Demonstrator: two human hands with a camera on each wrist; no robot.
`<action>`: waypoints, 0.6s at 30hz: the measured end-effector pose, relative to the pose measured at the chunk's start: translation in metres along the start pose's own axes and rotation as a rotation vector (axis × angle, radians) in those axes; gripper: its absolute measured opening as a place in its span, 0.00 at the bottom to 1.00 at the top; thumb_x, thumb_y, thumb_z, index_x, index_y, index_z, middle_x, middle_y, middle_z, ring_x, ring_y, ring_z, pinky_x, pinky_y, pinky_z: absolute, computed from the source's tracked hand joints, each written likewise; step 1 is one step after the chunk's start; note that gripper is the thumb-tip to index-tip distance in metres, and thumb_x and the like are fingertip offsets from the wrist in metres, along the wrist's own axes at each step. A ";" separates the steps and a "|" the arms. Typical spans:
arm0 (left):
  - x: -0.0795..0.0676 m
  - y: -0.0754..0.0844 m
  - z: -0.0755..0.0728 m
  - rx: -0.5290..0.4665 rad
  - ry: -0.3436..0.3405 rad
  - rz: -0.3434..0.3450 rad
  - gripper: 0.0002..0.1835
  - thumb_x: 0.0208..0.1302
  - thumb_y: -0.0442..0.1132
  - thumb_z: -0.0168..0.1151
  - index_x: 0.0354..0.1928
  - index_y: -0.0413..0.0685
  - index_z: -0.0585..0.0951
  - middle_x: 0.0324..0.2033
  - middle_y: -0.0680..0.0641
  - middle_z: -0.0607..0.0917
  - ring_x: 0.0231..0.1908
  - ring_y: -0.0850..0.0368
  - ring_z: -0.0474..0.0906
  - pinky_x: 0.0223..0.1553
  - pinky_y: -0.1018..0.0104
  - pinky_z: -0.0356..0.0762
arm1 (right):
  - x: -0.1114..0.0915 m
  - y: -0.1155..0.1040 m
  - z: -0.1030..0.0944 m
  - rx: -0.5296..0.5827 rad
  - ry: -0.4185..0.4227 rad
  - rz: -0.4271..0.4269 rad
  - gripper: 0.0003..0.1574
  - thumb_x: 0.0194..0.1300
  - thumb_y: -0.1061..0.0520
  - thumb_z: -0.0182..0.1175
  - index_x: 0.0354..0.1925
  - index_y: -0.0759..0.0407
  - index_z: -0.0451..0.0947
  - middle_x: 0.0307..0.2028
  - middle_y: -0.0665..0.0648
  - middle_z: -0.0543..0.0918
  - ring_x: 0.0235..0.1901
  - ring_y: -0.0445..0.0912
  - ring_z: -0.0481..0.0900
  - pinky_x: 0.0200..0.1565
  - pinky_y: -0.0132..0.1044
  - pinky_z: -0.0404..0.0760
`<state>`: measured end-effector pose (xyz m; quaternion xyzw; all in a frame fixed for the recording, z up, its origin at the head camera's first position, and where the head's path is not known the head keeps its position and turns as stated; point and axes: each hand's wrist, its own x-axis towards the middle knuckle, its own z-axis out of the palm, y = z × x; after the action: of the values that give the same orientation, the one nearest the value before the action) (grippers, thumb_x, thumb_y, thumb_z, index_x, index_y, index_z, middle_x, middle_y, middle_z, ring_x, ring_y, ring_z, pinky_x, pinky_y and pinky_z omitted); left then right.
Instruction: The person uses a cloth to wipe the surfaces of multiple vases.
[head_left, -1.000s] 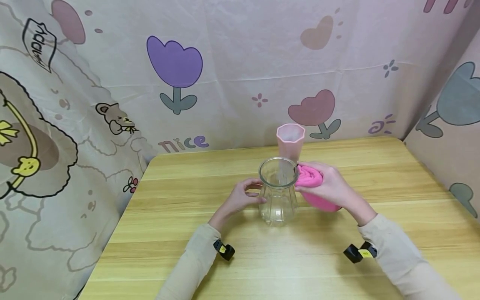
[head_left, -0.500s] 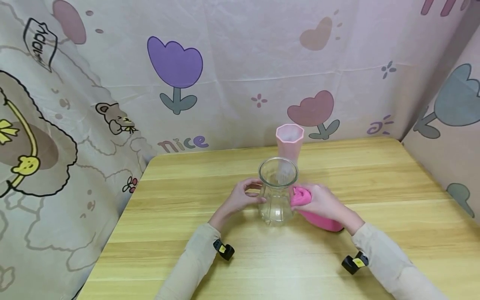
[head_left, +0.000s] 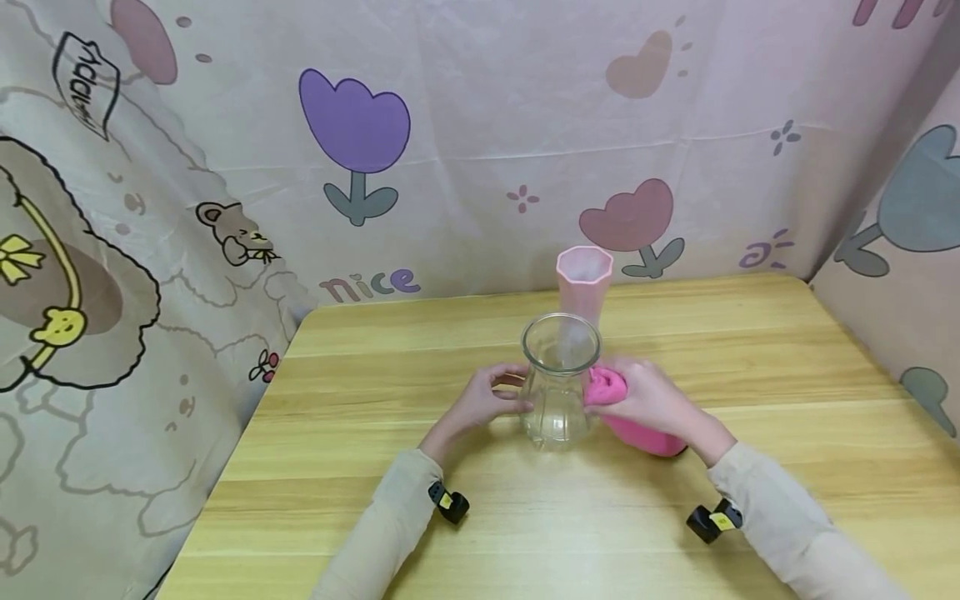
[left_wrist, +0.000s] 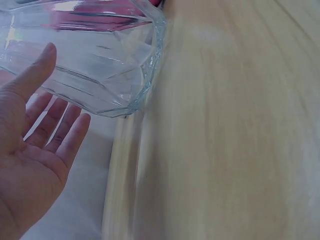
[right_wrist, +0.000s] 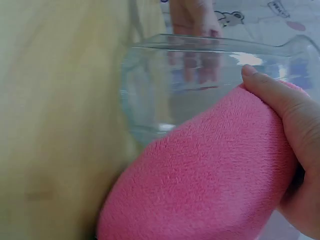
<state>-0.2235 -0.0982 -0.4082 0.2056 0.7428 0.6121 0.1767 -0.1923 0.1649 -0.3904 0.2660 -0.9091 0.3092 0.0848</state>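
Wiping the outside of the ribbed clear glass vase (head_left: 557, 412) seems the step in hand. It stands upright on the wooden tabletop (head_left: 555, 533). At its 9 o'clock, the left hand (head_left: 489, 397) has relaxed, nearly straight fingers, thumb spread apart; whether all fingertips touch glass, I cannot tell. At 3 o'clock, the right hand (head_left: 647, 398) grips a folded pink plush cloth (right_wrist: 200, 170) beneath its thumb, its other fingers mostly hidden. A pink faceted vase (head_left: 584, 292) stands behind, at 1 o'clock. The next move likely calls for left-side bracing against light cloth pressure.
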 end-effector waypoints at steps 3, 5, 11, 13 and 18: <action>0.000 -0.001 0.000 -0.010 0.006 -0.013 0.27 0.47 0.24 0.66 0.53 0.32 0.72 0.51 0.36 0.74 0.51 0.40 0.72 0.46 0.62 0.78 | -0.004 0.007 0.010 -0.040 -0.038 0.012 0.32 0.42 0.44 0.72 0.45 0.57 0.78 0.29 0.45 0.80 0.29 0.38 0.76 0.32 0.33 0.78; 0.000 0.000 0.000 -0.014 0.008 -0.015 0.27 0.47 0.24 0.66 0.53 0.32 0.72 0.50 0.35 0.74 0.50 0.40 0.73 0.46 0.62 0.78 | -0.006 0.011 0.015 -0.057 -0.061 0.014 0.34 0.42 0.43 0.72 0.46 0.57 0.78 0.28 0.44 0.79 0.29 0.38 0.75 0.31 0.32 0.77; 0.007 -0.020 -0.002 -0.006 0.017 0.026 0.27 0.46 0.26 0.68 0.52 0.35 0.73 0.49 0.39 0.76 0.49 0.46 0.74 0.46 0.63 0.79 | -0.004 0.012 0.007 -0.021 -0.059 0.002 0.36 0.42 0.42 0.71 0.47 0.60 0.77 0.28 0.46 0.80 0.29 0.39 0.76 0.31 0.33 0.79; 0.009 -0.027 -0.003 -0.001 0.014 0.052 0.27 0.46 0.29 0.69 0.52 0.37 0.74 0.48 0.40 0.77 0.48 0.48 0.76 0.46 0.63 0.79 | -0.002 0.012 0.005 -0.019 -0.045 -0.011 0.36 0.42 0.42 0.71 0.47 0.60 0.77 0.28 0.47 0.80 0.29 0.39 0.77 0.31 0.33 0.79; 0.008 -0.028 -0.004 0.012 0.005 0.089 0.26 0.47 0.33 0.70 0.51 0.37 0.74 0.47 0.42 0.78 0.46 0.50 0.77 0.45 0.63 0.79 | -0.002 0.015 0.010 -0.034 -0.084 0.021 0.36 0.43 0.42 0.70 0.49 0.58 0.77 0.27 0.45 0.79 0.26 0.38 0.74 0.29 0.32 0.77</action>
<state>-0.2353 -0.1018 -0.4352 0.2380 0.7371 0.6154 0.1459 -0.1985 0.1692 -0.4065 0.2678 -0.9197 0.2830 0.0477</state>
